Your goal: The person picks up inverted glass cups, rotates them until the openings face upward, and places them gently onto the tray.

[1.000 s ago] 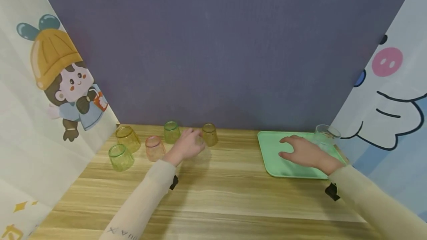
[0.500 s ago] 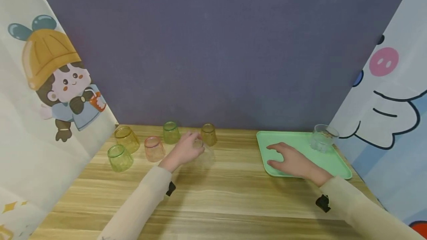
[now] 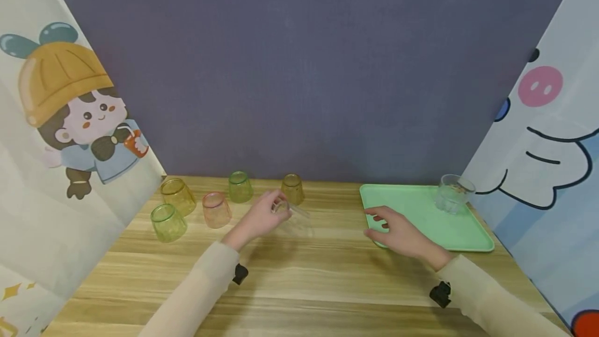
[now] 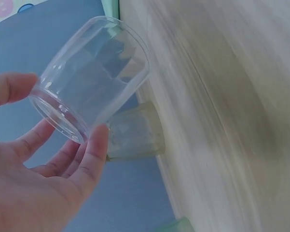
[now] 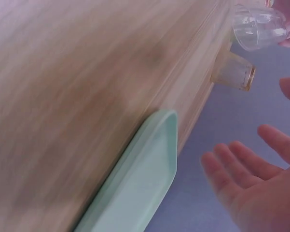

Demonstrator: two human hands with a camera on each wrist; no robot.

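Cup (image 3: 295,216) clear of tray (image 3: 421,212) edge

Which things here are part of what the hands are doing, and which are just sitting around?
In hand:
clear cup, gripped by the left hand
right hand, open, over the edge of the green tray
clear cup on the tray

Lying about:
amber cup
green cup
pink cup
yellow cup
yellow-green cup

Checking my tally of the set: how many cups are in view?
7. Five tinted cups stand inverted at the table's back left, a clear cup is in the left hand, another stands on the tray.
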